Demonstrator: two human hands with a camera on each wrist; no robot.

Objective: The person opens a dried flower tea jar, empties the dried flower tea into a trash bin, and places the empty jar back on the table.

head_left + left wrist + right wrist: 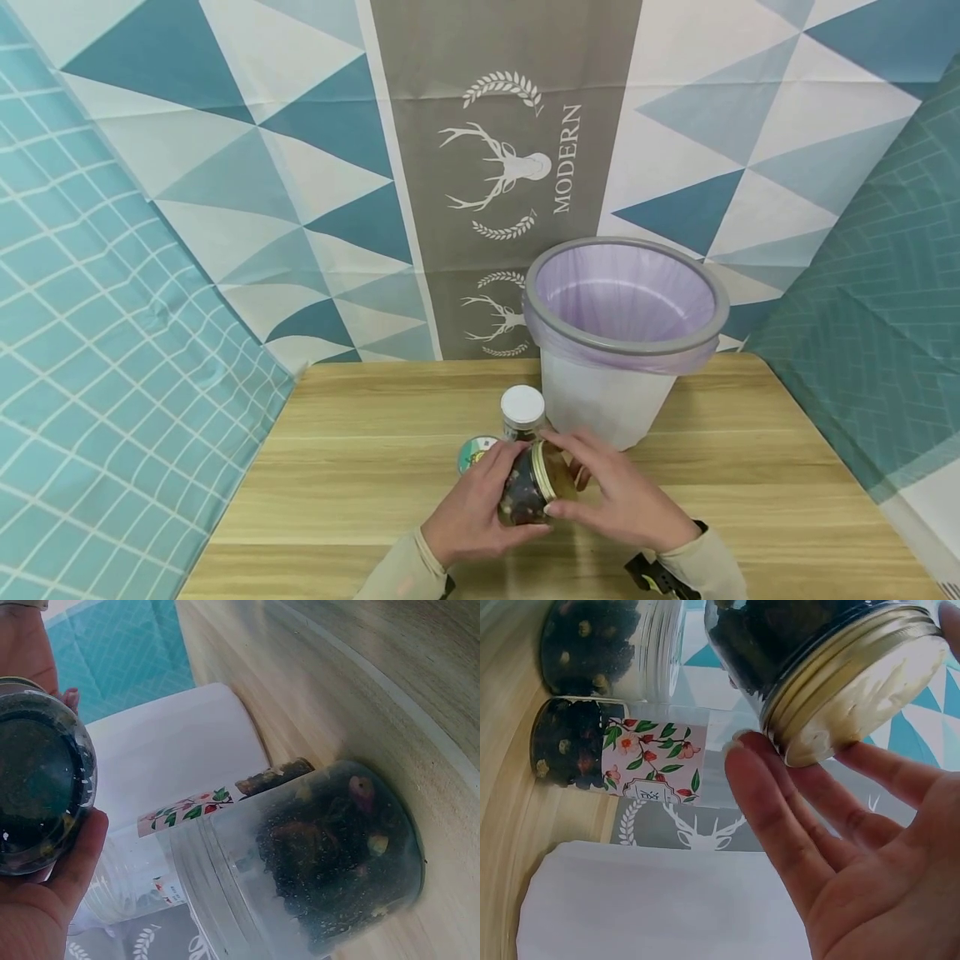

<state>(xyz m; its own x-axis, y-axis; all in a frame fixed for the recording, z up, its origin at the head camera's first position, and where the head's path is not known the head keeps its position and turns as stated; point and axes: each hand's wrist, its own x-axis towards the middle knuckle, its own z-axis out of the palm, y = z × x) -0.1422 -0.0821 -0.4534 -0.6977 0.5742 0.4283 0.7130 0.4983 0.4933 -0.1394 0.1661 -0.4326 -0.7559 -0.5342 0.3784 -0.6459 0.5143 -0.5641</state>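
Observation:
A glass jar [522, 493] with dark contents and a gold lid [870, 694] is tilted, its lid facing right in the head view. My left hand [476, 512] grips the jar's body, fingers above and thumb below. My right hand [626, 496] holds the lid's edge between fingers and thumb. In the left wrist view the jar's base [37, 784] faces the camera, with left fingers round its side. Right fingers [769, 795] reach to the lid's rim in the right wrist view; the thumb is hardly seen there.
Just behind the held jar stand a white-lidded jar [522, 405] with a floral label [656, 759] and a wider clear jar [337, 855] with a green-patterned top [472, 453]. A white bin [600, 400] with a purple liner is at the back right, against patterned cloth.

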